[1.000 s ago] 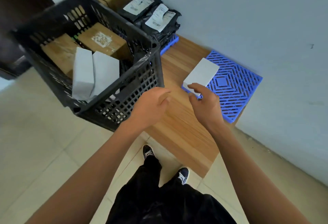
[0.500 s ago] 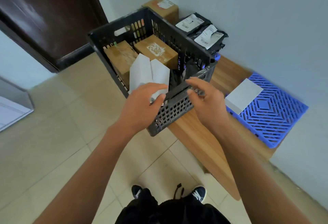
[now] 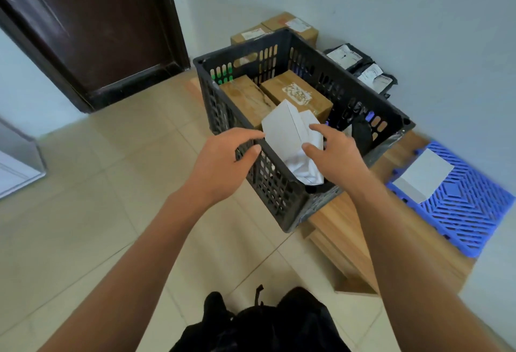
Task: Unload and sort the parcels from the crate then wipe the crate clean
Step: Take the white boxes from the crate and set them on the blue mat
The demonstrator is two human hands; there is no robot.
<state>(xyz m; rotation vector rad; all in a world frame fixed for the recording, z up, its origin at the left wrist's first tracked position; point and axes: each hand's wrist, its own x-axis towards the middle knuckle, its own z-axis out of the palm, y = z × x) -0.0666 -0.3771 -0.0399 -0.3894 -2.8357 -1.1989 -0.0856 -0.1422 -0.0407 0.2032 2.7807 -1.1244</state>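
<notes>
White cardboard sits between your fingertips: your left hand [image 3: 223, 161] and right hand [image 3: 332, 153] reach in at either side of the upright white box [image 3: 282, 131], fingers spread and loosely bent. Your left fingertips meet its near edge and your right thumb presses its side, but neither hand has closed round it. A second white parcel [image 3: 308, 156] leans behind it. Both stand at the near end of the black plastic crate [image 3: 279, 195], with two brown cartons [image 3: 296, 94] lying flat further in. The crate rests on a low wooden board [image 3: 349, 240]. Beside it, one white box [image 3: 424, 175] lies on a blue grid mat [image 3: 469, 212]. Against the wall are two more brown cartons [image 3: 290, 26] and two black mailer bags [image 3: 360, 69].
</notes>
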